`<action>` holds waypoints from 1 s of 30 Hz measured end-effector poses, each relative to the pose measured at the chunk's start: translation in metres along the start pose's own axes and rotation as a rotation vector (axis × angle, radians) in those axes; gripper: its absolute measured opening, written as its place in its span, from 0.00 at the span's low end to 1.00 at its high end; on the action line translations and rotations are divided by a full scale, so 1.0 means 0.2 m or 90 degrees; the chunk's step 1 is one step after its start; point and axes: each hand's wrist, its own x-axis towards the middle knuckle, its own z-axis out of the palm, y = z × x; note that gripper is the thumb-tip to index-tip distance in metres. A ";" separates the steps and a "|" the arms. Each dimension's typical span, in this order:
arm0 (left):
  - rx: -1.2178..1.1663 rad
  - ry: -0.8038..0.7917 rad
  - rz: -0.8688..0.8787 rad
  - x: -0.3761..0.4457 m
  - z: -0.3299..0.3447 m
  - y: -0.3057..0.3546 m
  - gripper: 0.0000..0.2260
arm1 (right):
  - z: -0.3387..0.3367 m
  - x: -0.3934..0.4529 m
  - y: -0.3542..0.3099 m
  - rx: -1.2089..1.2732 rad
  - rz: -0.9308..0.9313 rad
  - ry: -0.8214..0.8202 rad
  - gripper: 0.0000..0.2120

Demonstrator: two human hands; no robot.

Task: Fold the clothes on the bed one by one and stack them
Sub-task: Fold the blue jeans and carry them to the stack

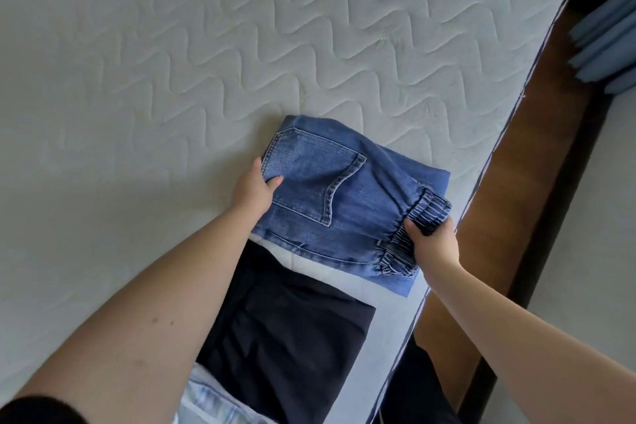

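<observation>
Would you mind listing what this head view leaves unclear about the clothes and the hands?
- Left hand fingers: tucked under the folded jeans.
- Right hand fingertips: wrapped around the elastic waistband.
- Dark garment: type unclear, partly behind the left forearm.
- Light denim piece: cut off by the bottom edge.

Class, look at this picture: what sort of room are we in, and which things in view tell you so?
Most likely a bedroom. A bare quilted mattress fills most of the view, resting on a wooden bed frame. Both hands hold folded jeans beside dark folded clothing, and blue curtains hang at the right.

Home bedroom; quilted mattress [241, 45]
</observation>
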 end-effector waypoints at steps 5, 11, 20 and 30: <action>0.038 0.073 -0.018 -0.11 -0.03 -0.06 0.32 | -0.03 -0.17 0.03 -0.046 -0.003 0.071 0.31; -0.134 0.077 -0.070 -0.46 -0.07 -0.43 0.29 | -0.01 -0.62 0.32 0.034 0.064 0.023 0.28; -0.129 -0.212 -0.136 -0.72 -0.15 -0.74 0.33 | 0.25 -0.95 0.55 0.091 0.184 -0.269 0.27; -0.098 -0.249 -0.035 -0.87 -0.19 -0.74 0.29 | 0.26 -1.04 0.56 0.013 -0.059 -0.201 0.05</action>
